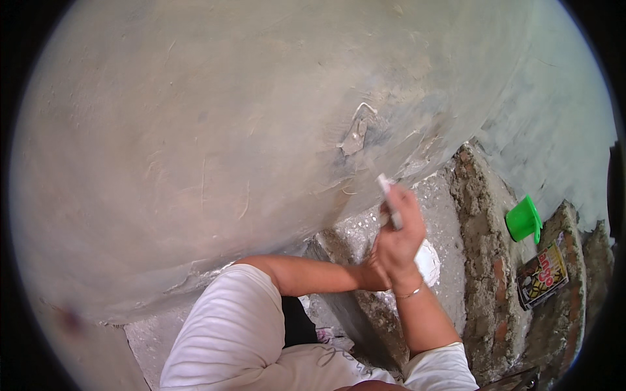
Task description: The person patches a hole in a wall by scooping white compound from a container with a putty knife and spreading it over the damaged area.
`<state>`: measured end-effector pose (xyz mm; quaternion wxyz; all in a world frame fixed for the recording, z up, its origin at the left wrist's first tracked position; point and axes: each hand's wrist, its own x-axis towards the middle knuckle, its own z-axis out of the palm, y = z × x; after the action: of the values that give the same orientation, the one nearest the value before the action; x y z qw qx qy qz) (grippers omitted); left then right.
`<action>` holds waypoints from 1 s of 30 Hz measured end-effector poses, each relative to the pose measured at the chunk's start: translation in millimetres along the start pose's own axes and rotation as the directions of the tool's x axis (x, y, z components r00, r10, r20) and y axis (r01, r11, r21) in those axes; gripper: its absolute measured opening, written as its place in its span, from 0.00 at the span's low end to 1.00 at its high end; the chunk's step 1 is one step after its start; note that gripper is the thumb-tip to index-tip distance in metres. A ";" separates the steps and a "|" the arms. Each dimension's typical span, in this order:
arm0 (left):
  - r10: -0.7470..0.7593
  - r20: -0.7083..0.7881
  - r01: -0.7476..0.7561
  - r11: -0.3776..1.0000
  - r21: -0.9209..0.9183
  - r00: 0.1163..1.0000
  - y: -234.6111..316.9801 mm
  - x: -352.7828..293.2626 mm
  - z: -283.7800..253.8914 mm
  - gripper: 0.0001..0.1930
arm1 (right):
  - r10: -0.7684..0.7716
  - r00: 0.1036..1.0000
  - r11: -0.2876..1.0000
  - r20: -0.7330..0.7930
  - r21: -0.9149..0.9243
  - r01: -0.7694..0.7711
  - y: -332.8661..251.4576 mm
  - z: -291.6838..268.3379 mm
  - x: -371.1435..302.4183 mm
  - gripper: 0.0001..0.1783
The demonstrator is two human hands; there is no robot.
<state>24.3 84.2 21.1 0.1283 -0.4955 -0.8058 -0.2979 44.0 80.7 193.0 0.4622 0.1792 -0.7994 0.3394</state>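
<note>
In my right hand (403, 225), raised in front of the wall, is a slim putty knife (383, 182) with a whitish end, smeared by motion. It points up and left toward a chipped patch (355, 138) where the plaster has broken away. My left hand (373, 272) crosses from the left and meets my right wrist, its fingers mostly hidden there. Partly covered by my right wrist, a round white thing (428, 262) lies on the step; whether it is a dish or a lid cannot be made out.
A grey-beige plastered wall (163, 130) fills the left and top. Rough concrete and brick steps (479, 215) run along the right. On them are a green plastic mug (523, 219) and a dark printed packet (543, 276). White splatters mark the nearer step.
</note>
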 end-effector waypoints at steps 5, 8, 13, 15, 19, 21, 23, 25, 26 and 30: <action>-0.032 0.144 0.055 0.986 -0.158 0.989 15.8 3.5 -28.6 0.55 | 0.325 0.946 0.881 -0.010 0.367 -0.298 -6.1 -25.3 80.8 0.19; -0.015 0.119 0.036 0.984 -0.175 0.993 13.8 2.4 -21.8 0.55 | 0.215 0.961 0.920 -0.175 0.365 -0.140 -9.5 -7.9 95.9 0.14; 0.032 0.023 -0.027 0.981 -0.194 0.999 10.0 -0.4 -0.8 0.53 | -0.141 0.990 0.982 0.003 -0.129 0.140 -60.3 10.4 67.6 0.14; -0.006 0.063 0.018 0.980 -0.199 0.998 12.5 0.7 -6.9 0.53 | -0.034 0.999 0.993 -0.003 0.112 0.035 -68.3 4.6 60.8 0.17; -0.049 0.105 0.069 0.977 -0.204 0.993 10.5 -1.9 -12.0 0.52 | 0.233 0.961 0.912 -0.151 0.377 -0.162 -64.4 7.7 55.4 0.20; -0.051 0.096 0.070 0.977 -0.202 0.994 9.2 -1.8 -8.4 0.51 | 0.169 0.969 0.944 -0.183 0.312 -0.105 -58.7 19.7 54.0 0.15; -0.070 0.103 0.089 0.978 -0.191 0.992 11.4 0.0 -9.8 0.51 | -0.077 0.989 0.959 -0.127 -0.281 0.039 -68.6 36.1 52.9 0.22; -0.063 0.133 0.091 0.972 -0.216 0.989 22.1 7.8 -19.7 0.50 | -0.116 0.985 0.847 -0.126 -0.531 0.031 -66.1 61.6 52.7 0.29; -0.055 0.149 0.092 0.963 -0.255 0.987 20.9 5.7 -28.4 0.51 | -0.110 0.986 0.853 -0.126 -0.522 0.028 -71.4 72.1 49.6 0.29; -0.067 0.142 0.097 0.970 -0.222 0.988 14.7 2.8 -20.1 0.53 | -0.061 0.998 0.913 0.022 -0.402 0.065 -90.5 69.2 36.7 0.29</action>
<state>34.1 78.9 43.5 0.0041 -0.4919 -0.7928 -0.3597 36.9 -31.1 235.0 0.4963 0.1075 -0.8480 0.1518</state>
